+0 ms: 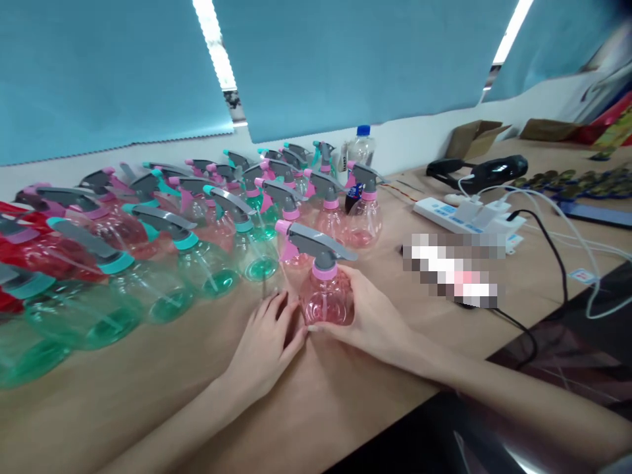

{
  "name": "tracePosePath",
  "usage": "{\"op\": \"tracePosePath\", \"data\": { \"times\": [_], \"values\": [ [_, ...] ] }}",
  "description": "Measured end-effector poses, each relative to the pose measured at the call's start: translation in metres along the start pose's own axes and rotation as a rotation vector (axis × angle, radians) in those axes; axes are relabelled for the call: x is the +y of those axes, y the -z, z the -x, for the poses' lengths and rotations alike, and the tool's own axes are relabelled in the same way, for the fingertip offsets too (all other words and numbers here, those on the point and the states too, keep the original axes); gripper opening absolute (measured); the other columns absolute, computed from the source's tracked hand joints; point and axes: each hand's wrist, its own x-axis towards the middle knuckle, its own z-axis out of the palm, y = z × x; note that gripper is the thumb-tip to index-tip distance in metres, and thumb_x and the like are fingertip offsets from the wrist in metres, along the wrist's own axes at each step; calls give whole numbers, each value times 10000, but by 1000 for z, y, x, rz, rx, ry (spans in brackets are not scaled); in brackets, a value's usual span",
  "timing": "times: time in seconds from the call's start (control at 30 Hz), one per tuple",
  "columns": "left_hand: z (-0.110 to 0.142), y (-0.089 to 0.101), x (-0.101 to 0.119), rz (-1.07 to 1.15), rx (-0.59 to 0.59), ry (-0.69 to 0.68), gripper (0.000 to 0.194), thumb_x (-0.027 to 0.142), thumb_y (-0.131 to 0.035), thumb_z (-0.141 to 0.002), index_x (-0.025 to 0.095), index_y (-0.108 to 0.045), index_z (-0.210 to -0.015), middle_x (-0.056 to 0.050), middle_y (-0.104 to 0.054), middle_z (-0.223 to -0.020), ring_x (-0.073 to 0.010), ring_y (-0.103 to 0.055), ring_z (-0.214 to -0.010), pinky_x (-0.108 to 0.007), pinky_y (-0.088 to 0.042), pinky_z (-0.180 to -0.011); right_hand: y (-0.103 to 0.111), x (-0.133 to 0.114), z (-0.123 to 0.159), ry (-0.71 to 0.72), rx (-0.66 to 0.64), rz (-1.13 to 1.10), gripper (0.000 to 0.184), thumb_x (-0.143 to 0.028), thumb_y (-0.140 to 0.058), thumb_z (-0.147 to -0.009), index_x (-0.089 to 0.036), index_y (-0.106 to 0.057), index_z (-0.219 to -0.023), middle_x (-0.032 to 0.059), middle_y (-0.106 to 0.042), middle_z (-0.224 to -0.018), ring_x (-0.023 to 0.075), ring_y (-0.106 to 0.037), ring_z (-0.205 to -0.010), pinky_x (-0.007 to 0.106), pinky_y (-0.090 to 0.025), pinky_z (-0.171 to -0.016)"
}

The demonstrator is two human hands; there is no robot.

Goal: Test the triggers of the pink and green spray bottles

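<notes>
A pink spray bottle (323, 299) with a grey and pink trigger head stands upright near the table's front. My right hand (368, 316) wraps round its right side, thumb low in front. Just left of the bottle lies my left hand (266, 336), palm down on the table with fingers spread; its thumb tip is close to the bottle's base. Behind are rows of similar bottles, among them a pink one (365, 220) and a green one (210, 266) with a turquoise collar.
A white power strip (449, 220) with plugs and cables lies at the right. Behind it are a black device (498, 172) and an open cardboard box (474, 138). A clear bottle with a blue cap (363, 148) stands by the wall. Red plastic (12, 306) lies at far left.
</notes>
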Motion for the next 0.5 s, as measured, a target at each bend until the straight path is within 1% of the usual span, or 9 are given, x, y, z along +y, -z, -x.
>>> {"op": "tracePosePath", "data": {
  "times": [0.07,0.17,0.23,0.27,0.33,0.37,0.43,0.47,0.5],
  "values": [
    [-6,-2,6,1,-12,-15,379,381,-444,-963,117,-532,-1219,-193,-469,-1363,-342,-400,-1289,-541,-376,-1022,11,5,2,6,-11,-31,837,-530,-738,-674,-207,-369,-1352,122,-515,-1349,278,-496,-1242,456,-445,-1010],
    [-18,-5,18,3,-22,-41,410,375,-449,-961,102,-523,-1258,-204,-470,-1367,-345,-401,-1295,-548,-367,-1031,33,15,9,-9,-35,-68,779,-478,-756,-679,-222,-402,-1324,115,-539,-1328,273,-521,-1225,453,-457,-1000],
    [-27,-8,26,13,-24,-60,410,369,-455,-957,113,-524,-1270,-196,-473,-1375,-343,-411,-1292,-551,-373,-1028,51,25,12,-36,-45,-83,737,-443,-777,-667,-222,-447,-1287,119,-557,-1309,283,-544,-1205,468,-458,-1000],
    [-32,-10,30,21,-25,-70,406,366,-458,-955,121,-527,-1271,-189,-477,-1378,-341,-412,-1295,-549,-378,-1028,60,32,12,-58,-62,-86,687,-408,-776,-679,-220,-471,-1266,120,-560,-1305,285,-551,-1199,476,-451,-1008],
    [-42,-13,38,37,-31,-95,399,359,-460,-954,135,-528,-1277,-174,-485,-1381,-337,-406,-1305,-546,-381,-1030,82,45,7,-42,-110,-173,701,-374,-787,-674,-228,-457,-1275,109,-588,-1271,272,-609,-1129,448,-504,-954],
    [-47,-15,41,44,-36,-108,400,357,-459,-955,140,-524,-1284,-168,-486,-1383,-336,-398,-1313,-546,-378,-1034,93,52,1,-54,-119,-202,679,-354,-780,-688,-242,-458,-1276,93,-606,-1250,266,-625,-1106,438,-515,-942],
    [-58,-19,49,57,-49,-132,405,348,-461,-957,140,-511,-1301,-166,-474,-1398,-334,-381,-1328,-544,-372,-1041,118,61,-11,-56,-56,-142,655,-324,-787,-677,-254,-488,-1255,81,-641,-1205,282,-635,-1082,433,-518,-925],
    [-63,-21,52,64,-54,-143,407,343,-464,-957,138,-506,-1305,-165,-467,-1405,-333,-375,-1333,-541,-371,-1044,130,63,-15,-39,0,-121,610,-309,-753,-713,-250,-488,-1259,85,-658,-1181,281,-638,-1080,407,-518,-914],
    [-69,-23,55,73,-59,-154,406,338,-469,-956,137,-503,-1307,-164,-461,-1411,-331,-369,-1338,-537,-371,-1046,141,63,-14,-24,62,-76,528,-307,-677,-783,-235,-485,-1270,94,-652,-1193,275,-624,-1106,381,-494,-931]
  ]
}}
